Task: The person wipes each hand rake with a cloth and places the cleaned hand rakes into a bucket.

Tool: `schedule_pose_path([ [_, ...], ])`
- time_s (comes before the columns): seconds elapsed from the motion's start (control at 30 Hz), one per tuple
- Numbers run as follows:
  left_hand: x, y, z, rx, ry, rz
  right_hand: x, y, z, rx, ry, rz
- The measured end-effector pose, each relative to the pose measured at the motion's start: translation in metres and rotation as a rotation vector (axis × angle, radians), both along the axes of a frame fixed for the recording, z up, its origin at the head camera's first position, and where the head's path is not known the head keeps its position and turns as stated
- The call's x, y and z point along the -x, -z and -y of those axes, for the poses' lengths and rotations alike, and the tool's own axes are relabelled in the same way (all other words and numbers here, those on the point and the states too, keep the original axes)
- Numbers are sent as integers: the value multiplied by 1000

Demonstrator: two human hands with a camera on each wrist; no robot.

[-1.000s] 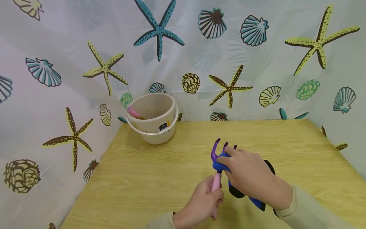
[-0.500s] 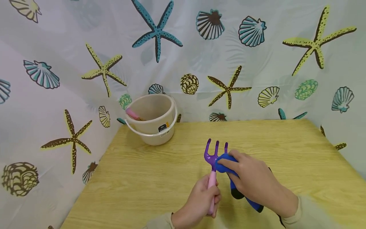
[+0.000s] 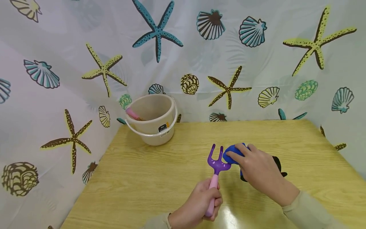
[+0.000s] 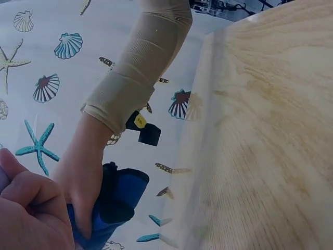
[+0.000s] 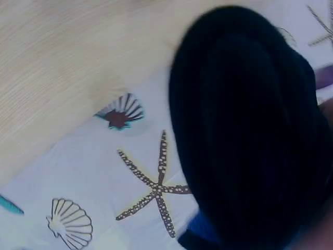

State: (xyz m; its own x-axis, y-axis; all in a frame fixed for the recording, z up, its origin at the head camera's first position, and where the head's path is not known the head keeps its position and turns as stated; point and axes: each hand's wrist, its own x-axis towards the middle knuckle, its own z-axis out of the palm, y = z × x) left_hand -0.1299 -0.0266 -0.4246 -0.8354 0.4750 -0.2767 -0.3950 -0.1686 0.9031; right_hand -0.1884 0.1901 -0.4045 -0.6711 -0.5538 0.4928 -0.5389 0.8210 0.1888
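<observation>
In the head view my left hand [image 3: 200,200] grips the pink handle of a small garden hand fork [image 3: 218,165], its purple tines pointing up and away. Two tines show; the right side of the head is partly covered by a blue cloth [image 3: 233,154] with black edging. My right hand [image 3: 260,168] holds this bunched cloth against the fork, its loose end hanging below and behind the palm. From the left wrist, the cloth's folds [image 4: 125,192] show under the right hand. A dark, blurred part of the cloth [image 5: 244,130] fills much of the right wrist view.
A beige bucket [image 3: 148,127] with a white handle stands at the back left of the wooden table [image 3: 143,175]. Inside it leans a pink-handled tool [image 3: 132,113]. A curtain [image 3: 177,63] printed with shells and starfish hangs around the table's back and sides.
The cloth in my right hand has slid from the fork's neck up and right to its right-hand tine. The fork's head has dipped slightly, still in my left hand's grip.
</observation>
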Motion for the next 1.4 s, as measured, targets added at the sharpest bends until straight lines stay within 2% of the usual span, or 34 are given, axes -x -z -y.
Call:
schedule_pose_path([
  [0.13, -1, 0, 1, 4, -7, -11, 6, 3, 1, -50, 4, -121],
  [0.2, -1, -2, 2, 8, -10, -29, 3, 1, 4, -35, 5, -143],
  [0.3, -1, -4, 4, 21, -12, -54, -6, -5, 11, 55, -12, -86],
  [0.4, 1, -7, 6, 38, -11, -67, -18, -12, 19, 140, -80, -2],
  [0.5, 2, -10, 5, 72, -5, -69, -27, -17, 24, 139, -144, 39],
  [0.57, 2, -10, 5, 103, 0, -72, -28, -20, 26, 107, -154, 51],
  [0.8, 0, -7, 3, 149, 8, -82, -15, -27, 26, -17, -116, 84],
  [1.0, -3, -3, 3, 140, 34, -88, -3, -28, 24, -90, -68, 49],
  [1.17, -6, 0, 2, 138, 8, -113, 0, -24, 26, -141, -15, -6],
  [1.23, -6, 1, 2, 152, -2, -127, -3, -25, 27, -131, 0, -25],
  [1.4, -5, -2, 3, 197, 9, -148, -7, -34, 34, -3, -2, -47],
])
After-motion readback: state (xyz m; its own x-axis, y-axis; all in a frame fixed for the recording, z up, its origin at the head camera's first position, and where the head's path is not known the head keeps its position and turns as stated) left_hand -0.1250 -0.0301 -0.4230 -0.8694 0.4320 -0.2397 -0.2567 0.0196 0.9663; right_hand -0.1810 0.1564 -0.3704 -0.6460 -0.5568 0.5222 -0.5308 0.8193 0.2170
